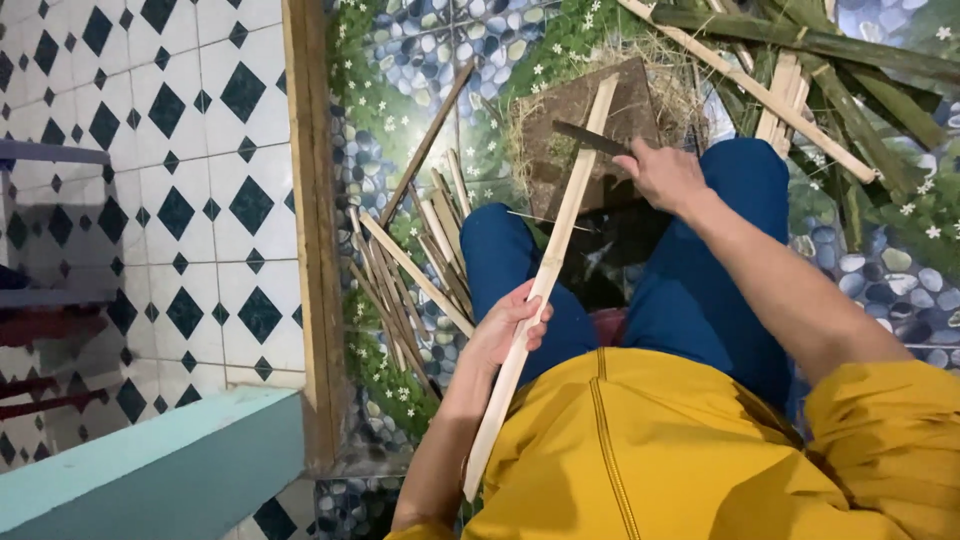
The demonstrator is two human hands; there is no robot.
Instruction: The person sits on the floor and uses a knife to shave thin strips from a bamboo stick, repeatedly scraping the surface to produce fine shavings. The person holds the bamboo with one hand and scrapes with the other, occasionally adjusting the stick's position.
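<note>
Mid-shave on a bamboo slat

From my feed, left hand (512, 322) grips the long pale slat (548, 270), whose tip rests on the brown board (560, 135) at 12 o'clock; right hand (665, 172) clenches a dark blade (590, 138) across it. I reckon the next stroke needs a steady angle.

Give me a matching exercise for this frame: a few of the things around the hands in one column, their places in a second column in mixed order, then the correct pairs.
Things:
1. long pale bamboo strip
2. dark flat blade
3. brown square board
4. loose pile of thin bamboo slats

Places:
A. on the floor left of the knees
B. in the grip of the left hand
C. under the strip's far end, on dry fibres
D. held by the right hand, set across the strip

Pairs: 1-B, 2-D, 3-C, 4-A
</note>
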